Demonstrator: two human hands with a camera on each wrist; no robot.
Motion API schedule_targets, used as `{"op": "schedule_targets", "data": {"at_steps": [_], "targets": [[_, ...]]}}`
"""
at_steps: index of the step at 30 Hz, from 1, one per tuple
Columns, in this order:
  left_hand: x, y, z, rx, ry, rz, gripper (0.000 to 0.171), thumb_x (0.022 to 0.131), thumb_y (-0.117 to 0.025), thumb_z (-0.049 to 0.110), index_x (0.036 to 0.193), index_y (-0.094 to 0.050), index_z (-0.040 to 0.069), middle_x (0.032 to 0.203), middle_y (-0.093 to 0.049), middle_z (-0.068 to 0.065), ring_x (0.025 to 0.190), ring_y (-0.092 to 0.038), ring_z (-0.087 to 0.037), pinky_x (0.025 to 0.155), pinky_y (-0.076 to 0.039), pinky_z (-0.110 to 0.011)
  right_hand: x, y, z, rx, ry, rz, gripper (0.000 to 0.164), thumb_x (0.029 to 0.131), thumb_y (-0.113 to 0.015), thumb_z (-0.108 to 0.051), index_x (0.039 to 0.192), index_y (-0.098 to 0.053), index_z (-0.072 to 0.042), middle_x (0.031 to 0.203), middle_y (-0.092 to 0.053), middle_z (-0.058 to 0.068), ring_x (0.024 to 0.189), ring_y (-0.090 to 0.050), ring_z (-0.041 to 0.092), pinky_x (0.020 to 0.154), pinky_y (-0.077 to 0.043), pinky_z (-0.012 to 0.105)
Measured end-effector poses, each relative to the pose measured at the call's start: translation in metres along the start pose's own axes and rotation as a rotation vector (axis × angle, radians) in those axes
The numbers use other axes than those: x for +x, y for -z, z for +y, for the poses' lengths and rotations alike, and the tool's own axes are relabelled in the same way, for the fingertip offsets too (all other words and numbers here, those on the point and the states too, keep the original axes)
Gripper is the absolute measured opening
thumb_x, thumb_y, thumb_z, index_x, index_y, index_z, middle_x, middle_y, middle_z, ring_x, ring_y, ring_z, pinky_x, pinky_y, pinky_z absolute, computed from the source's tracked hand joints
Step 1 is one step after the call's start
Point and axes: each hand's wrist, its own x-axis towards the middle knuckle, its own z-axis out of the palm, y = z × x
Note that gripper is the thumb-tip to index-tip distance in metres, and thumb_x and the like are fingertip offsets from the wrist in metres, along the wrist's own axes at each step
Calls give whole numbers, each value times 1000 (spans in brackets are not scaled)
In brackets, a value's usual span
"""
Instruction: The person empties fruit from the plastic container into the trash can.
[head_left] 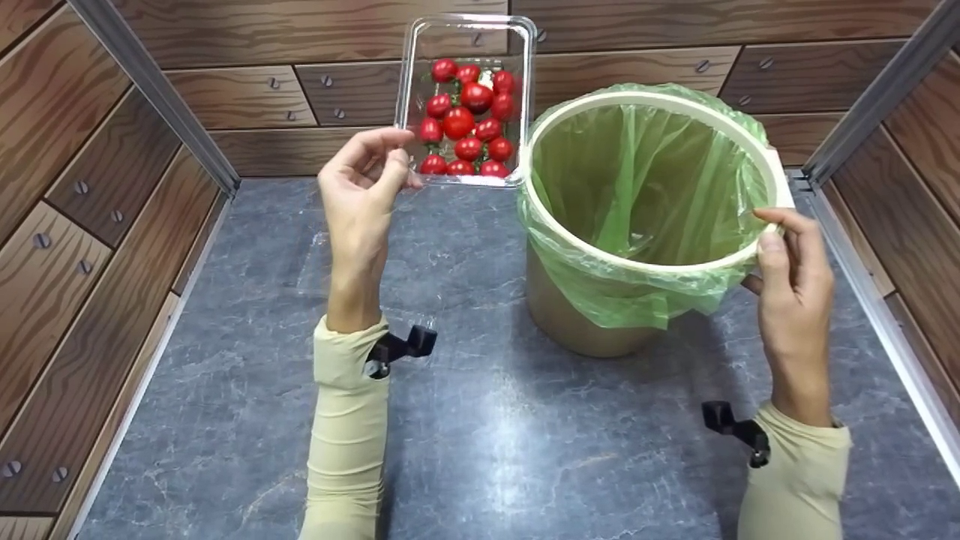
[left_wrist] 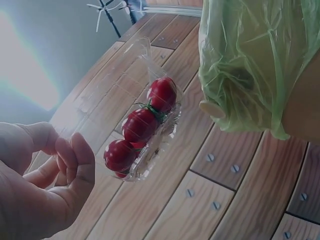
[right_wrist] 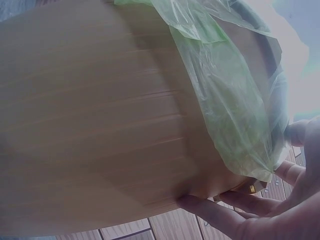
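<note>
My left hand (head_left: pixel 365 176) pinches the near left corner of a clear plastic box (head_left: pixel 405 90), its thumb and fingertips together. Several red cherry tomatoes (head_left: pixel 458 122) lie in the box, some with green stems. From the side, the left wrist view shows tomatoes (left_wrist: pixel 140 125) along the box, beside my curled fingers (left_wrist: pixel 82 165). To the right stands a beige trash bin (head_left: pixel 592 337) lined with a green plastic bag (head_left: pixel 600 289). My right hand (head_left: pixel 796 274) grips the bin's right rim, thumb inside the edge; the right wrist view shows other fingers (right_wrist: pixel 215 212) against its outer wall.
A faint clear plastic piece (head_left: pixel 315 259) lies on the grey marbled table (head_left: pixel 480 420), partly behind my left forearm. Wood-patterned panels (head_left: pixel 240 94) wall the back and both sides, with metal rails (head_left: pixel 892 307) at the sides. Box and bin stand close together.
</note>
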Motion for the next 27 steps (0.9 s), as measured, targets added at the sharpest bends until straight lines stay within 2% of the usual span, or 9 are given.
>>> {"op": "schedule_targets", "data": {"at_steps": [7, 10, 14, 18, 22, 27], "targets": [[-1, -13, -2, 45, -18, -21, 21, 88, -57, -17, 96, -74, -8, 90, -67, -19, 65, -60, -16, 59, -55, -23, 0, 1, 1, 19, -3, -4, 32, 105, -52, -11, 134, -62, 0, 108, -61, 17, 82, -61, 17, 65, -62, 21], [-1, -18, -4, 85, -52, -31, 20, 88, -58, -16, 98, -74, -8, 90, -68, -17, 67, -58, -13, 58, -50, -20, 0, 1, 0, -18, -6, 1, 32, 105, -53, -13, 134, -62, -2, 109, -61, 17, 81, -61, 17, 66, -62, 21], [-2, -25, -7, 105, -105, -68, 21, 89, -57, -15, 99, -74, -8, 83, -65, -15, 63, -59, -17, 57, -53, -23, 0, 1, 0, -54, -13, 8, 33, 106, -53, -15, 134, -63, -4, 114, -63, 17, 83, -61, 18, 67, -62, 21], [-3, -32, -10, 103, -144, -105, 22, 88, -57, -16, 99, -73, -9, 80, -60, -13, 61, -60, -23, 57, -57, -28, 0, 1, 0, -32, -14, 7, 33, 105, -53, -15, 134, -63, -3, 122, -63, 17, 87, -63, 19, 68, -62, 21], [-4, -41, -12, 111, -183, -135, 21, 88, -57, -17, 100, -73, -11, 79, -56, -10, 61, -61, -23, 56, -56, -26, 0, 1, 0, -29, -13, 6, 33, 105, -53, -15, 134, -62, -3, 118, -63, 18, 86, -63, 19, 68, -63, 22], [-7, -50, -15, 155, -243, -151, 21, 87, -56, -16, 100, -73, -10, 77, -53, -7, 61, -60, -21, 51, -49, -20, 0, 1, 1, -14, -13, -1, 33, 105, -53, -14, 134, -62, -2, 115, -62, 18, 85, -63, 19, 68, -63, 22]]}}
